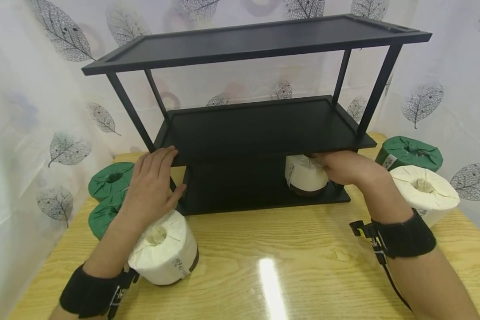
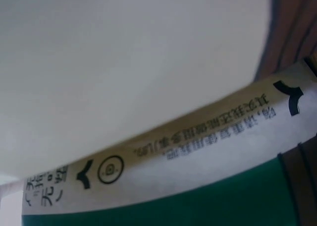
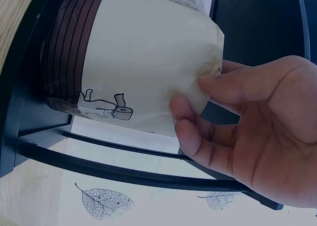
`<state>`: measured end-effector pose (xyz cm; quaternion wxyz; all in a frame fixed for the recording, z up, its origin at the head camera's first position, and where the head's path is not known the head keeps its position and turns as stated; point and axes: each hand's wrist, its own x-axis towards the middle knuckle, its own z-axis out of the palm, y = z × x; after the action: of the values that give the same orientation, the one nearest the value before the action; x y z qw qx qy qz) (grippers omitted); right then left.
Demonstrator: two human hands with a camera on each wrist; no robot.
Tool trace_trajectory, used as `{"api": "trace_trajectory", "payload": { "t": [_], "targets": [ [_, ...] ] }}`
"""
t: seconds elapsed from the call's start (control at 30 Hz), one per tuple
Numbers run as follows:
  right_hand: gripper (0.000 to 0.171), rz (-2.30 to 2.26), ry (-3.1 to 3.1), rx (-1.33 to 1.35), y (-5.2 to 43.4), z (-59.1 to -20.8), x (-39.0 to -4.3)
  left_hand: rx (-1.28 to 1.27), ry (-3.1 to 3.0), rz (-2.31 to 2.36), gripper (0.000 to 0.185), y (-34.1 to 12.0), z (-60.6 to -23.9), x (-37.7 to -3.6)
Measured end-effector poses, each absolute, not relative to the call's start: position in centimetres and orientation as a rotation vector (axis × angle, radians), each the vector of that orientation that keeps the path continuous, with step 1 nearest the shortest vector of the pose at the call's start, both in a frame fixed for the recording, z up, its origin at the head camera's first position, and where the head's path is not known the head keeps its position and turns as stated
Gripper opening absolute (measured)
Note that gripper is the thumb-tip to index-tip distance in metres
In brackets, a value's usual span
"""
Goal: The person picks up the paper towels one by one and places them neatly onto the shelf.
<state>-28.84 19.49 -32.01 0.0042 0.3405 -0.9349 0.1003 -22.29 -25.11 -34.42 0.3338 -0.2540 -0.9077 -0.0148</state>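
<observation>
At the right end of the black shelf's bottom tier [image 1: 232,184] stands a white-wrapped toilet roll [image 1: 304,178] with a brown base band. My right hand [image 1: 346,169] reaches in under the middle tier [image 1: 244,129] and grips this roll by its top end. In the right wrist view, thumb and fingers [image 3: 190,139] pinch the wrapper of the roll [image 3: 148,52]. My left hand [image 1: 150,186] rests at the middle tier's front left corner, fingers fairly straight and thumb lower down. Below the left forearm sits another white toilet roll [image 1: 168,249], large in the left wrist view.
Two green-wrapped rolls [image 1: 112,180] stand left of the shelf, partly behind my left arm. On the right are a green roll [image 1: 410,153] and a white roll [image 1: 428,189] beside my right forearm. The top tier [image 1: 264,42] overhangs on black posts. A leaf-patterned curtain hangs behind.
</observation>
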Motion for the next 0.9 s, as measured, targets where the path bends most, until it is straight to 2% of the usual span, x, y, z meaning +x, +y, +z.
{"api": "trace_trajectory", "payload": {
  "t": [0.4,0.9],
  "targets": [
    [0.057,0.345,-2.971,1.036,19.36,-31.94,-28.78,-0.666,-2.370,-0.041,0.078,-25.17,-34.39,-22.21],
    [0.053,0.369,-2.935,1.060,19.41,-32.04,-28.85,-0.663,-2.367,-0.037,0.078,-25.13,-34.38,-22.14]
  ]
}}
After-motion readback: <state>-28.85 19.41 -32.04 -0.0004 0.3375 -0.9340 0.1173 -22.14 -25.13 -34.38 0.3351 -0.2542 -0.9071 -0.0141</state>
